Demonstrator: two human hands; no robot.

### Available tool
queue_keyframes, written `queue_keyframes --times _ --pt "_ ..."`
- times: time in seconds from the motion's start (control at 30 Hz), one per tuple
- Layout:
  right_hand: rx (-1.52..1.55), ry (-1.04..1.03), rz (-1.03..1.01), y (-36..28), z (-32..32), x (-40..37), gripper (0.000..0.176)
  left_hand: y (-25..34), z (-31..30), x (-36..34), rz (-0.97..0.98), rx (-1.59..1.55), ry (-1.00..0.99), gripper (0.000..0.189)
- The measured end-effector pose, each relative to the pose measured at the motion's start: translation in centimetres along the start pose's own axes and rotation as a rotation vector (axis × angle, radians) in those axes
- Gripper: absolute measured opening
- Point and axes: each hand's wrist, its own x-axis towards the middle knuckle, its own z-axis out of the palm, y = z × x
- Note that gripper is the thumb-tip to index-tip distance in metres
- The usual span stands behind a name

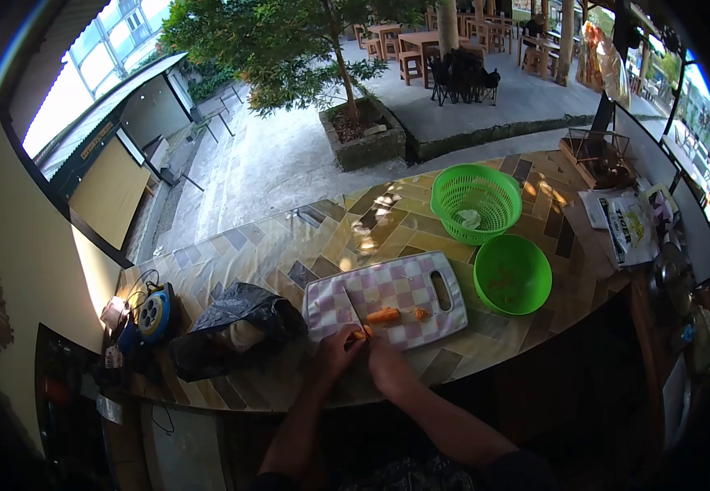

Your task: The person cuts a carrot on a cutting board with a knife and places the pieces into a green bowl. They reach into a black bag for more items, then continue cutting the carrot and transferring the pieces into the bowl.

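Observation:
A checkered cutting board lies on the tiled counter. At its lower edge my left hand is closed around a small orange piece. My right hand is close beside it with its fingers closed; what they hold is hidden. A knife points up and left over the board from between the hands. A peeled orange carrot piece lies just right of the knife, and a smaller orange piece sits further right.
Right of the board are a green bowl and a green colander holding something white. A black plastic bag stands left, beyond it a blue cable reel. Plastic packets and a wire-framed tray lie right.

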Motion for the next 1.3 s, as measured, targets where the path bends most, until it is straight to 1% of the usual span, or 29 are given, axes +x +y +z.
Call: queue_keyframes --times 0.07,0.17,0.2,0.27,0.3,0.37,0.4,0.5,0.57,0.67,0.7,0.8,0.9,1.0,1.1,1.2,1.3 --pt "0.024 0.027 0.052 -0.6 -1.0 0.3 0.029 0.1 -0.6 0.0 0.014 0.048 0.066 0.029" --pt "-0.073 -0.122 0.136 -0.2 -3.2 1.0 0.027 -0.7 -1.6 -0.4 -0.016 0.091 0.148 0.028" --pt "-0.115 -0.135 0.123 -0.2 -4.3 1.2 0.028 -0.8 -1.5 -0.4 -0.028 0.099 0.171 0.027" --pt "-0.209 -0.159 0.079 -0.6 -6.8 1.3 0.03 0.1 -1.1 -0.7 -0.018 0.213 0.118 0.026" --pt "-0.179 -0.13 0.041 -0.5 -7.5 0.8 0.031 0.5 -0.9 -0.8 -0.012 0.274 0.093 0.025" --pt "-0.121 -0.063 -0.031 0.3 -9.0 0.0 0.033 -0.2 0.4 -0.9 0.11 0.444 0.112 0.021" --pt "-0.112 -0.04 -0.005 1.0 -9.9 -0.3 0.034 -0.5 0.8 -0.8 0.169 0.526 0.12 0.02" --pt "-0.062 0.03 0.054 2.5 -11.2 -0.9 0.036 0.9 0.3 -0.3 0.163 0.391 0.188 0.016" --pt "0.003 0.115 0.073 3.0 -11.6 -0.8 0.036 -0.3 -0.1 0.8 0.126 0.455 0.227 0.018" --pt "0.088 0.1 0.07 3.8 -10.8 -0.5 0.036 -2.1 -0.3 3.0 0.049 0.493 0.269 0.021" --pt "0.098 0.101 0.071 3.9 -10.9 -0.5 0.036 -1.8 -0.4 3.4 0.018 0.495 0.279 0.022" --pt "0.139 0.106 0.073 3.9 -11.3 -0.7 0.034 0.2 1.1 3.6 0.222 0.642 0.521 0.022" --pt "0.174 0.121 0.084 4.9 -11.8 -1.0 0.032 3.1 3.5 2.8 0.192 0.437 0.256 0.026" --pt "0.161 0.114 0.066 6.2 -12.0 -1.3 0.03 2.8 4.3 2.9 0.167 0.434 0.21 0.034" --pt "0.176 0.105 0.066 6.3 -12.8 -2.1 0.028 2.1 3.5 3.0 0.127 0.372 0.192 0.037" --pt "0.202 0.068 0.092 6.2 -14.0 -2.3 0.028 2.3 1.1 3.8 0.149 0.419 0.368 0.035" --pt "0.209 0.014 0.106 6.3 -14.1 -2.5 0.03 -0.2 -0.9 5.7 0.06 0.511 0.302 0.032"
